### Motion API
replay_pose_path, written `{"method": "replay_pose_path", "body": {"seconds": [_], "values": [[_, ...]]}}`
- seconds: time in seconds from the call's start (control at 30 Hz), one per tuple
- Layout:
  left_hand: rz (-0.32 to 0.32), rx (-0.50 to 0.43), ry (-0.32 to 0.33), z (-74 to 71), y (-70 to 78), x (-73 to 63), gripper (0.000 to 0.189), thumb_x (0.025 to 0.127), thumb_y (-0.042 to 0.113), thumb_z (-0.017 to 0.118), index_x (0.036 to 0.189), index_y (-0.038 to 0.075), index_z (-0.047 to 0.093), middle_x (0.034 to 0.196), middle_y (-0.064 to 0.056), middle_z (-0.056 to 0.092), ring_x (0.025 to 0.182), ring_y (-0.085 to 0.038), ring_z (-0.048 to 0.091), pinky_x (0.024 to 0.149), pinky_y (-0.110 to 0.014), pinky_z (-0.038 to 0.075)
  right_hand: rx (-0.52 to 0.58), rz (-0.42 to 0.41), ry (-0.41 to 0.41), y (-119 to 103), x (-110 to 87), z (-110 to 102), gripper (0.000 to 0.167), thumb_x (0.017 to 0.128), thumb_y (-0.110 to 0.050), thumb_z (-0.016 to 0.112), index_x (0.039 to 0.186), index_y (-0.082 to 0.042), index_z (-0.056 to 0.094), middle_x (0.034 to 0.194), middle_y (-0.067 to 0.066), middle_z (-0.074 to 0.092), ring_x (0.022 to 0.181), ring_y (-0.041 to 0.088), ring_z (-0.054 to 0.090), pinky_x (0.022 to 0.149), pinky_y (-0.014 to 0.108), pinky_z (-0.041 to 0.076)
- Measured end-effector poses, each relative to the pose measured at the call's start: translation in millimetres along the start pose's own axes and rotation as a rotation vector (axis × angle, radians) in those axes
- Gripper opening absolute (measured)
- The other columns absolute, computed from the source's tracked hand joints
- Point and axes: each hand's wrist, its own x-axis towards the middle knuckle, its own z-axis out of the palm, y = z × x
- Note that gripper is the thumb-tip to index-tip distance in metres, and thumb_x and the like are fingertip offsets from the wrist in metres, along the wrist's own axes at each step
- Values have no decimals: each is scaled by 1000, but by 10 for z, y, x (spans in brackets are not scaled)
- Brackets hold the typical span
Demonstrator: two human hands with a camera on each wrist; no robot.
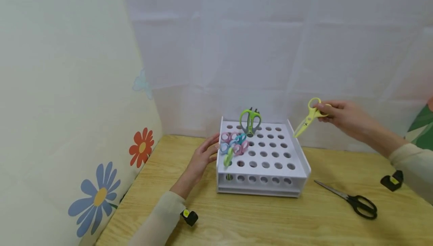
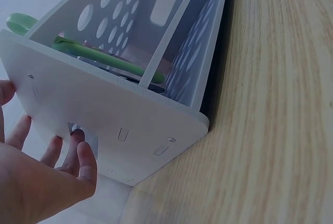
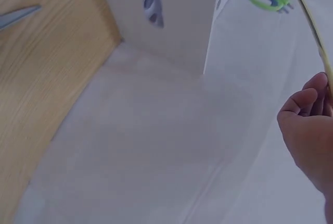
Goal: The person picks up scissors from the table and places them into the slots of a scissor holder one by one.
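Note:
A white rack (image 1: 305,165) with rows of round holes stands on the table. My right hand (image 1: 348,120) pinches yellow scissors (image 1: 307,121) by the handle, raised near the rack's right wall, blades slanting down to the left. My left hand (image 1: 199,158) is at the rack's left side; in the left wrist view its fingers touch the side panel (image 2: 122,112), one fingertip at the rectangular cut-out. Green-and-grey scissors (image 1: 250,116) stand handle-up in a back hole. Pink, blue and teal scissor handles (image 1: 241,138) crowd the left holes, with light green scissors (image 1: 228,157) in front.
Black-handled scissors (image 1: 352,199) lie on the wooden table (image 1: 257,219) to the right of the rack, tips toward it. A white sheet (image 1: 250,58) hangs behind the table. On the left rises a pale wall with flower pictures (image 1: 100,197).

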Motion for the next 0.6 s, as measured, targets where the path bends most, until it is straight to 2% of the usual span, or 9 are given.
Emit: {"method": "replay_pose_path", "body": {"seconds": [0.17,0.33,0.6], "values": [[-2,12,-5,-10,3,9,50,102,33,64,150,22,53,149,-6,49,127,-31,53,104,-52,43,-15,15,-35,-47,43,172,29,103,-21,62,121,0,73,115,7,67,96,17,64,84,29,55],[11,10,-9,-2,9,0,53,102,33,64,151,19,51,149,-7,50,126,-31,54,103,-53,43,-53,16,-92,-43,85,346,34,104,-25,61,121,3,71,116,9,66,94,20,64,84,31,55],[2,19,3,2,3,-6,47,104,31,61,149,24,53,148,-3,52,126,-30,55,102,-52,45,-100,47,-204,10,161,675,41,105,-28,59,126,8,64,121,14,62,104,24,64,89,34,54]]}}
